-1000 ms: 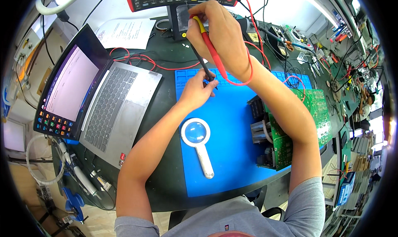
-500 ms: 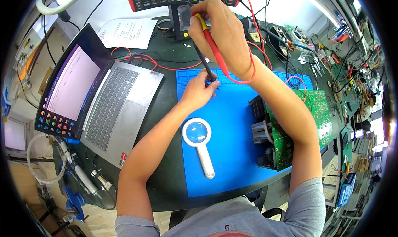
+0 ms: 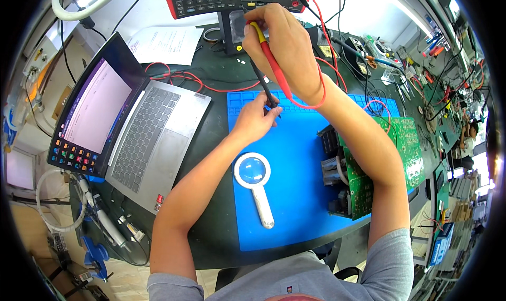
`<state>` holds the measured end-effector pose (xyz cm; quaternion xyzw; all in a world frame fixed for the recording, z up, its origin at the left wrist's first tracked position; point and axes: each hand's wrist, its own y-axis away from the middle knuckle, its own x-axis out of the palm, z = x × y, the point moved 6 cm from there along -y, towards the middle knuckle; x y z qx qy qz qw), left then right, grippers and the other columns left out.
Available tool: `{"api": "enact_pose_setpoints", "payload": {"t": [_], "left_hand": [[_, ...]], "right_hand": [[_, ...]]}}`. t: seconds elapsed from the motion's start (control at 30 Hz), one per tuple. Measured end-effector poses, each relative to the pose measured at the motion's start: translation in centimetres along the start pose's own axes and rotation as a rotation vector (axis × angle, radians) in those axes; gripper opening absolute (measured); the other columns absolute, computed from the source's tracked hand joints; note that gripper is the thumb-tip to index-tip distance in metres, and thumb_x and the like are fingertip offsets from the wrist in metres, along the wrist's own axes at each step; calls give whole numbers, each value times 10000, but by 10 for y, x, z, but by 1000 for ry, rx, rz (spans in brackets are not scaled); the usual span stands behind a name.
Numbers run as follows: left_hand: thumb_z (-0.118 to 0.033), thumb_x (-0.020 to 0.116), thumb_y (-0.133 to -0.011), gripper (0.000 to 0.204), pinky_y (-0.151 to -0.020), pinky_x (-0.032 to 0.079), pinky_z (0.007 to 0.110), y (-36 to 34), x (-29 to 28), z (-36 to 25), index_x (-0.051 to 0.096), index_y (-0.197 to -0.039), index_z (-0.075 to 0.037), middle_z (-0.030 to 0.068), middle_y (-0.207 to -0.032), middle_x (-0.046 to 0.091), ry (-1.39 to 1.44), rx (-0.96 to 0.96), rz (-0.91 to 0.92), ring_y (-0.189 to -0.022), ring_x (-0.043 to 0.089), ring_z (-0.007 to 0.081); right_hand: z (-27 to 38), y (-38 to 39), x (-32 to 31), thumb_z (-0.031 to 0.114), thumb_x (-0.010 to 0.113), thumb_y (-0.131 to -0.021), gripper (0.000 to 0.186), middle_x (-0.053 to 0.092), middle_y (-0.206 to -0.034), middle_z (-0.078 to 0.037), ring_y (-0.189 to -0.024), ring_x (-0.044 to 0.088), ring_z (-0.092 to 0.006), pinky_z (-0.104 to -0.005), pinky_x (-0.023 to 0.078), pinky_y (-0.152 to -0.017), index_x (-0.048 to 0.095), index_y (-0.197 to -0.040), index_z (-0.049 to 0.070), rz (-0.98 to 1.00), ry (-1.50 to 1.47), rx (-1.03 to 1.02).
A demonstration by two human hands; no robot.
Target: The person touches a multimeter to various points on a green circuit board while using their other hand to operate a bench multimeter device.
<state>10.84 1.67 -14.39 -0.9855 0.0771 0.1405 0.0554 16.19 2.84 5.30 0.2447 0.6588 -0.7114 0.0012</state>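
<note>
My right hand (image 3: 290, 48) is raised above the far edge of the blue mat (image 3: 295, 143), its fingers closed round a red and yellow test probe (image 3: 275, 66). A red lead loops from the probe's lower end over my right wrist. Lower and to the left, my left hand (image 3: 254, 117) pinches a black test probe (image 3: 268, 87), whose upper part runs up beside my right hand; whether the right hand touches it is hard to see. A white magnifying glass (image 3: 260, 201) lies on the mat below my left hand. Partly behind my right forearm sits a green circuit board (image 3: 406, 140) with dark components.
An open laptop (image 3: 174, 122) stands at the left. At the back is a red-framed bench multimeter (image 3: 226, 0) on a stand, with a printed sheet (image 3: 168, 44) beside it. Cables and tools clutter the right side; a soldering iron (image 3: 369, 57) lies there.
The whole view has shifted slightly, with the bench appearing a little lower and to the right. Both hands keep their grips and nearly the same places over the mat.
</note>
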Motion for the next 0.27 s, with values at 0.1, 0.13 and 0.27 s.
{"api": "enact_pose_setpoints", "payload": {"t": [0.1, 0.13, 0.27], "left_hand": [[-188, 645, -930, 273, -636, 531, 324, 0, 0, 1, 549, -1102, 1, 128, -893, 691, -1, -2, -1, -702, 713, 211], [-189, 645, -930, 273, -636, 530, 324, 0, 0, 0, 550, -1101, 1, 127, -893, 692, -1, 0, 0, -702, 713, 210], [-166, 644, -923, 250, -677, 515, 324, 2, 0, -4, 536, -1086, -11, 111, -895, 684, 9, -34, 19, -707, 686, 192]], "right_hand": [[0, 0, 1, -3, 682, -765, 237, 597, -866, -146, -799, 602, -343, -404, 494, -704, 561, -969, -1, 5, 3, 1], [0, 0, 0, -2, 684, -766, 239, 598, -871, -146, -802, 603, -344, -405, 494, -705, 561, -971, 0, 11, 1, 5], [0, 0, 1, 4, 687, -771, 237, 599, -879, -145, -821, 605, -348, -409, 493, -722, 562, -973, 1, 26, 13, 14]]}}
